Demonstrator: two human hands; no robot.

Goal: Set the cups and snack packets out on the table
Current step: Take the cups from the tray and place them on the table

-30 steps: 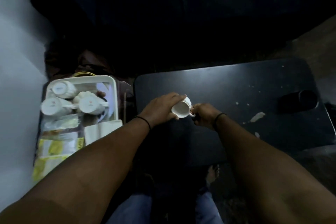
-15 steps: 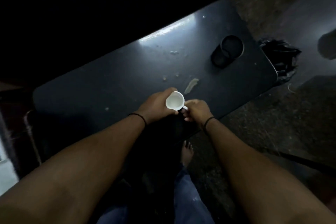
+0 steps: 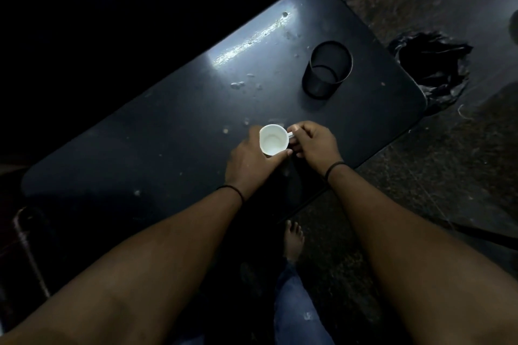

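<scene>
Hands meet over the dark matte table (image 3: 173,131): the left hand (image 3: 248,161) cups the small white ceramic cup (image 3: 273,139) from its 7 o'clock side, while the right hand (image 3: 315,144) pinches its handle at 3 o'clock. Cup mouth faces up, near the table's front edge. A black mesh cylinder holder (image 3: 326,70) stands at 1 o'clock, well apart.

Cup (image 3: 274,139) over table (image 3: 168,126) near edge, between both hands; mesh holder (image 3: 326,70) on table beyond, right.

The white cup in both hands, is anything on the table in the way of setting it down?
Nothing visible. The white cup is over bare table; the black mesh holder stands apart, farther back.
</scene>
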